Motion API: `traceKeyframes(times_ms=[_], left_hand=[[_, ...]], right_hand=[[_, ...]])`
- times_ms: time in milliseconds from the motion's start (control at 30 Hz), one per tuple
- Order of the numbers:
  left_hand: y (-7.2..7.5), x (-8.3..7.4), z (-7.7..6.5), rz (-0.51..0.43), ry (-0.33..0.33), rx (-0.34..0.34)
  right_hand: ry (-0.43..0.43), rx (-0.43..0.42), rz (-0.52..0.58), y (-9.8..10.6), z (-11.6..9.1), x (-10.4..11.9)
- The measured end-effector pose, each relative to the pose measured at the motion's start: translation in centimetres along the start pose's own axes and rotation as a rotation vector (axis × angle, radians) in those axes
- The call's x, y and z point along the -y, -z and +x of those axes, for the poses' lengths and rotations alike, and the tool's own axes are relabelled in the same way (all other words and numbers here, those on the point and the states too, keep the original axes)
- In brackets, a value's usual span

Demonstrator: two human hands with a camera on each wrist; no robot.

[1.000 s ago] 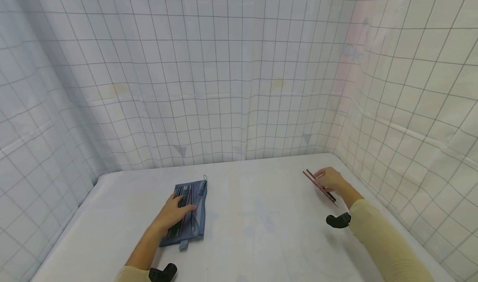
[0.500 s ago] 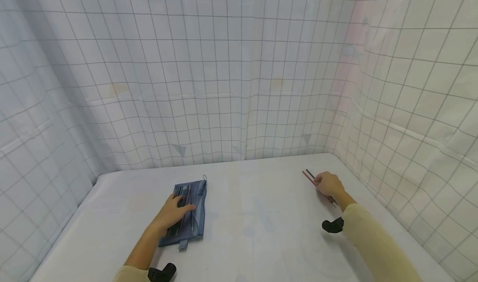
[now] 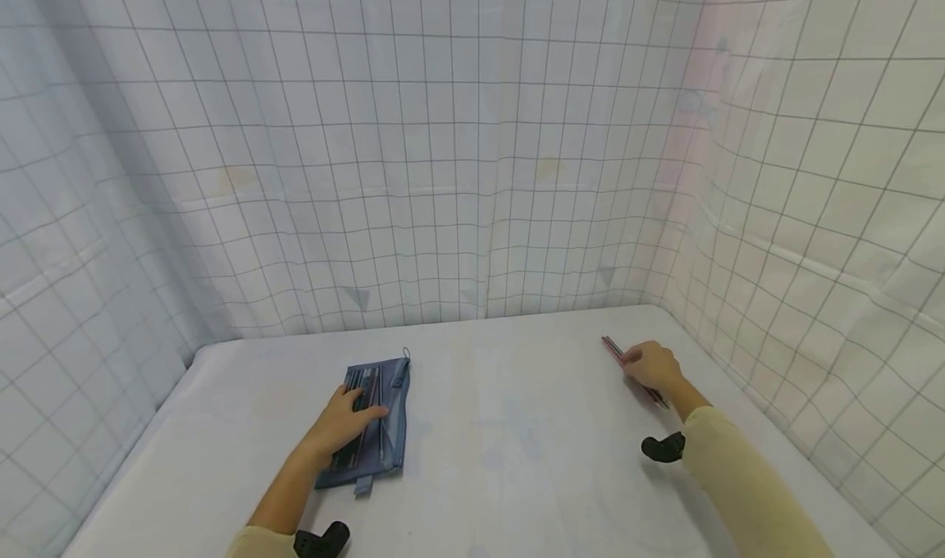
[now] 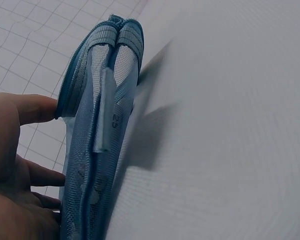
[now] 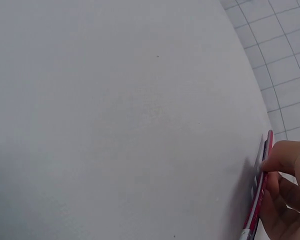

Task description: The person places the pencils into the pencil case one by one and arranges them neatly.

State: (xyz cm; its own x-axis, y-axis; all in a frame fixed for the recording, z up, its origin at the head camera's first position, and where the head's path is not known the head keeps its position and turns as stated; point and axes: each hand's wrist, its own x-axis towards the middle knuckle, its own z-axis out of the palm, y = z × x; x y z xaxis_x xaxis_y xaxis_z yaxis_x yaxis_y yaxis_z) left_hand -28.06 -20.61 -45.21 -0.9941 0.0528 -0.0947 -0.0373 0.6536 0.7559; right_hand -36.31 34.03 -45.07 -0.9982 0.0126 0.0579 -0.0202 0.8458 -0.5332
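Note:
On the left of the table lies a flat blue pencil case (image 3: pixel 394 418) with a see-through mesh side and several pencils or pens inside. My left hand (image 3: pixel 341 423) rests on top of it, fingers spread; in the left wrist view its fingers touch the upper side of the case (image 4: pixel 97 125). Near the far right corner, my right hand (image 3: pixel 653 366) pinches a red pencil (image 3: pixel 611 347) and a dark one together. The right wrist view shows the thumb and fingers against the red pencil (image 5: pixel 257 205), with the dark one partly hidden behind it.
The white table (image 3: pixel 502 427) spreads between the hands. White grid-patterned curtains (image 3: pixel 458 172) stand along its back and both sides, the right one (image 3: pixel 827 238) close to my right arm. A dark wrist device (image 3: pixel 663 447) hangs by the right sleeve.
My right hand has closed around the two pencils. They lay slightly apart before and are now drawn together side by side. The left hand and the pencil case have stayed put.

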Motion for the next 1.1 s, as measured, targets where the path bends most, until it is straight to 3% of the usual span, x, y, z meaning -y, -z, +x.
traceKeyframes(times_ms=[333,767,1100], left_hand=[[0.1,0.0,-0.2,0.001,-0.010,-0.002],[0.1,0.2,-0.1,-0.017,-0.001,0.003],[0.1,0.3,0.1,-0.018,-0.006,0.005]], right_hand=[[-0.082,0.018,0.202,0.3,0.3,-0.2],[-0.185,0.048,0.571,0.0,0.1,1.0],[-0.180,0.074,0.657,-0.7,0.2,3.2]])
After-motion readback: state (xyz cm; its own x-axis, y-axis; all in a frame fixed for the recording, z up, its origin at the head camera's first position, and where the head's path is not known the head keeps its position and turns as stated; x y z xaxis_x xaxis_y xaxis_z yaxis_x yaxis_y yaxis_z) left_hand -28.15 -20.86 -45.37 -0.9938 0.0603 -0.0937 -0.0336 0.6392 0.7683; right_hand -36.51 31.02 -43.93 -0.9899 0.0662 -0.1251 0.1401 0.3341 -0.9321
